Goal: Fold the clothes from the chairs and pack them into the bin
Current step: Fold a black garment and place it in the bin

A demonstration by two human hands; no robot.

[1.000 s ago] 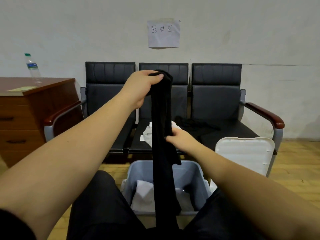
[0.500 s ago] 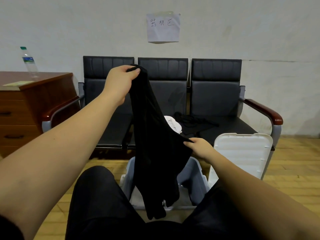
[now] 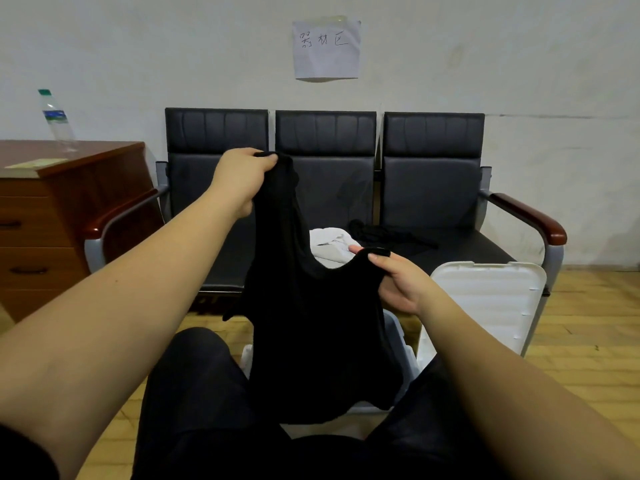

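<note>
Both hands [image 3: 242, 178] [image 3: 398, 282] grip, pinching a black garment [image 3: 311, 341], perhaps a vest.

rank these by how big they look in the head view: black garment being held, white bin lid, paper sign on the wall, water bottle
1. black garment, though it hangs nearest the camera, which inflates it
2. white bin lid
3. paper sign
4. water bottle

Black garment [image 3: 311, 334]; black chairs [image 3: 433, 174]; white lid [image 3: 485, 303]; reddish-brown cabinet [image 3: 69, 202].
</note>
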